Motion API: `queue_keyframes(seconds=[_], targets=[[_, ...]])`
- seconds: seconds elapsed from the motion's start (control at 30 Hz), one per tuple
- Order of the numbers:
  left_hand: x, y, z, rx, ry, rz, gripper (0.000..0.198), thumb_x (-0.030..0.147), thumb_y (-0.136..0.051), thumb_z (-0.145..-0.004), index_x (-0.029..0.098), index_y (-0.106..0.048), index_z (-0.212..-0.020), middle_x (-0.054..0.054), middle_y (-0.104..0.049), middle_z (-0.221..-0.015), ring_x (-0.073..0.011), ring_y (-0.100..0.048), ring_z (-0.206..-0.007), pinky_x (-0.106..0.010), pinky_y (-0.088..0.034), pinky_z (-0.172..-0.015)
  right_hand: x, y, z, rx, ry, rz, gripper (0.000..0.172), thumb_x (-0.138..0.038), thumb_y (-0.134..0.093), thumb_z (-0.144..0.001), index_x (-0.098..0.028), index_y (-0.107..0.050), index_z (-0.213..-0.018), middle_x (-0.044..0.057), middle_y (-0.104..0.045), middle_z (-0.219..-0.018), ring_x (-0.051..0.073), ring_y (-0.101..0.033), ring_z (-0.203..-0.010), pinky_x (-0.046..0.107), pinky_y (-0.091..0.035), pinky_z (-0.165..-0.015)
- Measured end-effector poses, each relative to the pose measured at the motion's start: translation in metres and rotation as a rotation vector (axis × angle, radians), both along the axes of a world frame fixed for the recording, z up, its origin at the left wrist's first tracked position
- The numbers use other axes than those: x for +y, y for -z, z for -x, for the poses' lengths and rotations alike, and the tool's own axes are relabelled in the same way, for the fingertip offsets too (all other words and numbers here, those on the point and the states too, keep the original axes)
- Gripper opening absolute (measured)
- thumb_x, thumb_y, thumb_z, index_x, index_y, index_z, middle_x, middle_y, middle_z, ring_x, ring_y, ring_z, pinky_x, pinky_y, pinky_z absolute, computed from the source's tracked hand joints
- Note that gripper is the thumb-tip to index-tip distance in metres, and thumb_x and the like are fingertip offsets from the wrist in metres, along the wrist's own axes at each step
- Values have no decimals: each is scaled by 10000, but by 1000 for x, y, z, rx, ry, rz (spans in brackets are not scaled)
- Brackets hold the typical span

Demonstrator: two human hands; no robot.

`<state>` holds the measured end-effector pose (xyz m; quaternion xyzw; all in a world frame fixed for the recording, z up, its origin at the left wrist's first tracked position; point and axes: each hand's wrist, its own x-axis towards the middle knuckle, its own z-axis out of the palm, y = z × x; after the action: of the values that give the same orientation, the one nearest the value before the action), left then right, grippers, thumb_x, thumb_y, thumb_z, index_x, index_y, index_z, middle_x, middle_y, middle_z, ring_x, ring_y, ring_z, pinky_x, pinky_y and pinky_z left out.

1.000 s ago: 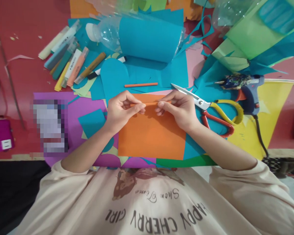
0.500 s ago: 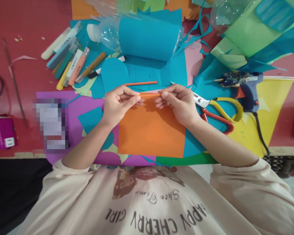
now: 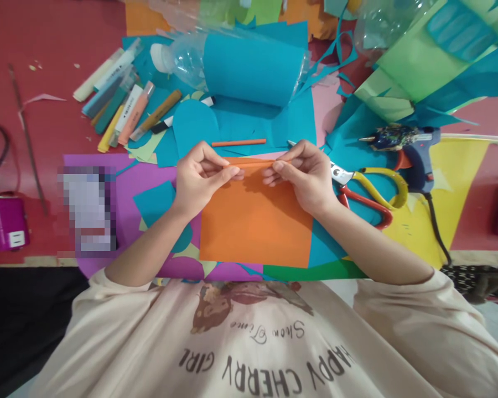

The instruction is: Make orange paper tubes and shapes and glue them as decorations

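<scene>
An orange sheet of paper (image 3: 257,226) lies before me, its far edge rolled or folded over into a narrow strip. My left hand (image 3: 207,176) pinches the left part of that edge between thumb and fingers. On the right part, my right hand (image 3: 305,177) grips the same edge with its thumb on top. Just beyond the fingers lies a thin orange paper stick (image 3: 238,142). Scissors with one yellow and one red handle (image 3: 382,185) rest right of my right hand, their blades partly hidden behind it.
A clear bottle wrapped in blue paper (image 3: 253,69) lies at the back. Several markers (image 3: 126,113) are at the left, above a blurred phone-like object (image 3: 89,207). On the right sits a glue gun (image 3: 419,157) with its cord. Coloured paper scraps (image 3: 153,202) are spread around.
Both hands hold nearly the same place at the sheet's far edge. The fingers have shifted slightly, and more of the folded strip shows between them. The view has moved a little.
</scene>
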<state>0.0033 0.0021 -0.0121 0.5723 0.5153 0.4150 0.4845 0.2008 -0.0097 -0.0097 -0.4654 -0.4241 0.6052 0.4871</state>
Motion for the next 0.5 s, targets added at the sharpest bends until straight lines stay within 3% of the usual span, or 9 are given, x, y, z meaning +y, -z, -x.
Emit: queue_keyframes(seconds=[0.2, 0.4, 0.5], targets=[[0, -6, 5, -27, 123, -22, 114, 302, -701, -765, 197, -674, -798, -12, -749, -798, -163, -745, -751, -251, -617, -690, 2, -1, -2, 13, -92, -15, 309, -466, -773, -714, -181, -674, -781, 7, -742, -678, 154, -731, -628, 261, -623, -588], [-1, -8, 4, 126, 336, -79, 152, 236, -620, -801, 217, -747, -883, -15, -779, -906, -147, -737, -832, -203, -587, -762, -2, 5, -1, -35, -224, -77, 290, -450, -755, -741, -173, -734, -825, 33, -752, -752, 137, -718, -646, 272, -627, -639], [-2, -7, 3, 152, 379, -117, 154, 216, -613, -815, 226, -745, -894, -8, -779, -893, -135, -734, -821, -190, -574, -766, -3, 6, 0, -58, -246, -100, 280, -439, -759, -738, -170, -733, -809, 34, -745, -768, 131, -715, -669, 271, -625, -670]])
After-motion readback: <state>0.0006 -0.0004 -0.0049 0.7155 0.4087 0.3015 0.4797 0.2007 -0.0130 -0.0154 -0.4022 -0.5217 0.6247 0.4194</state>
